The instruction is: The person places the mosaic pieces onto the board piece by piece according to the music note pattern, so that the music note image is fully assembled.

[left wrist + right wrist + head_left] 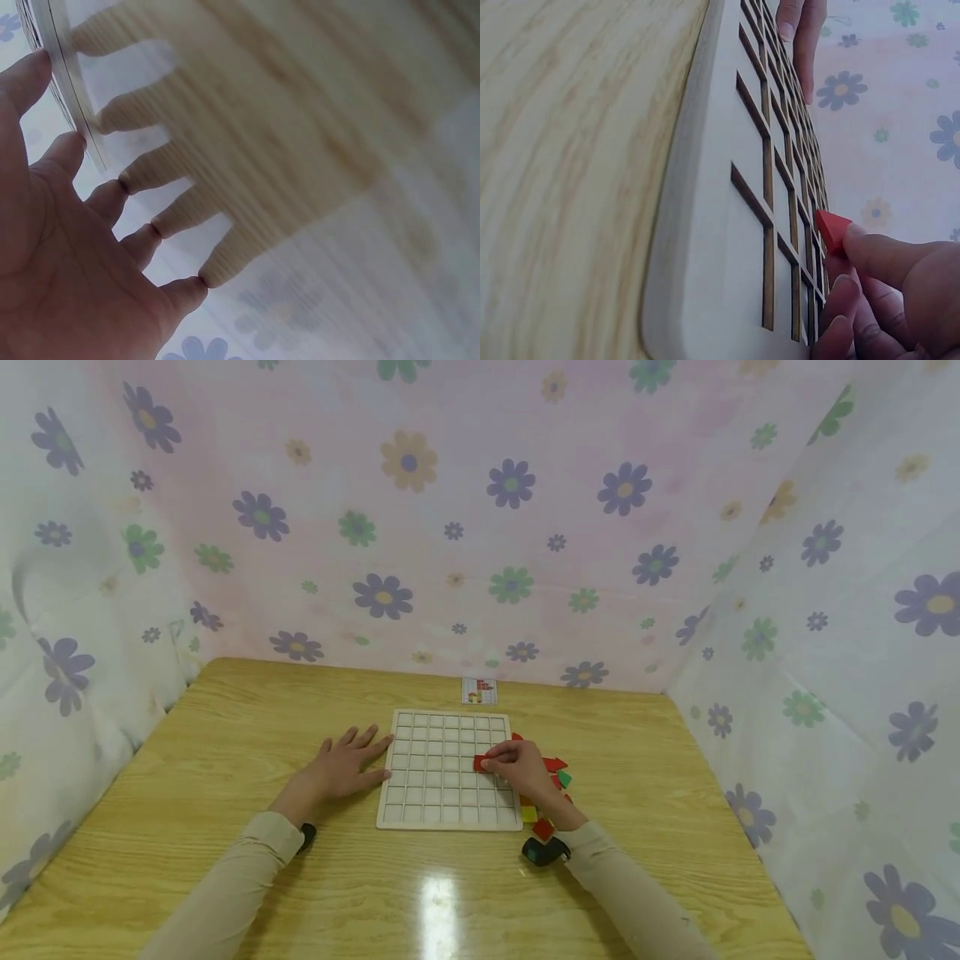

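Note:
A pale wooden grid board (450, 825) with rows of square cells lies flat on the table. Between thumb and fingers, my right hand (522, 770) pinches a small red tile (479, 764) at the right part of the grid. The right wrist view shows the tile (831, 229) close over the dividers, under the thumb tip. My left hand (341, 767) lies on the table with its fingers spread. Its thumb and a fingertip are right at the board's left edge, which the left wrist view (69, 75) shows too.
Beside the board's right edge lie several loose tiles, among them a yellow tile (529, 814), a red tile (543, 829) and a green tile (565, 779), partly hidden by the right hand. Behind the board is a small printed card (478, 691). Flowered cloth (465, 527) encloses the table.

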Motion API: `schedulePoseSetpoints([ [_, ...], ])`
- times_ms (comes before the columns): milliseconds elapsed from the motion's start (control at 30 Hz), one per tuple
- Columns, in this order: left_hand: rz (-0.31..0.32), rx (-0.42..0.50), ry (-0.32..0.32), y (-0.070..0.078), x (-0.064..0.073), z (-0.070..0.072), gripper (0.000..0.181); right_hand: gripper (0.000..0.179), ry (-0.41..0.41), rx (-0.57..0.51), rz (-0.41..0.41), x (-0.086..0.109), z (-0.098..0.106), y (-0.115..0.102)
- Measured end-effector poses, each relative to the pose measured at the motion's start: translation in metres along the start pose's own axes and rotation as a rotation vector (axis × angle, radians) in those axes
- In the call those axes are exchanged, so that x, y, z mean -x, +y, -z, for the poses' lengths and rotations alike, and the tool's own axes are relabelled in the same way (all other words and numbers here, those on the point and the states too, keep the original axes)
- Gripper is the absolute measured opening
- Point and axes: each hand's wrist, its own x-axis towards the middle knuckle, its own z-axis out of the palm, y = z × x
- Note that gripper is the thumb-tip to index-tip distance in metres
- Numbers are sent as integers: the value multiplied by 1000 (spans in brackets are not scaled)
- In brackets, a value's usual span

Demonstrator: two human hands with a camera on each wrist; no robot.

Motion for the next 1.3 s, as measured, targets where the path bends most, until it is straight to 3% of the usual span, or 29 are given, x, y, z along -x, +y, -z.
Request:
schedulePoseSetpoints([
  [567, 12, 4, -8, -2, -4, -5, 70, 8, 69, 80, 80, -3, -9, -4],
  [1100, 2, 20, 4, -1, -3, -5, 69, 10, -24, 57, 174, -25, -19, -3],
  [1300, 6, 31, -2, -2, -1, -5, 70, 15, -51, -30, 131, -37, -20, -5],
])
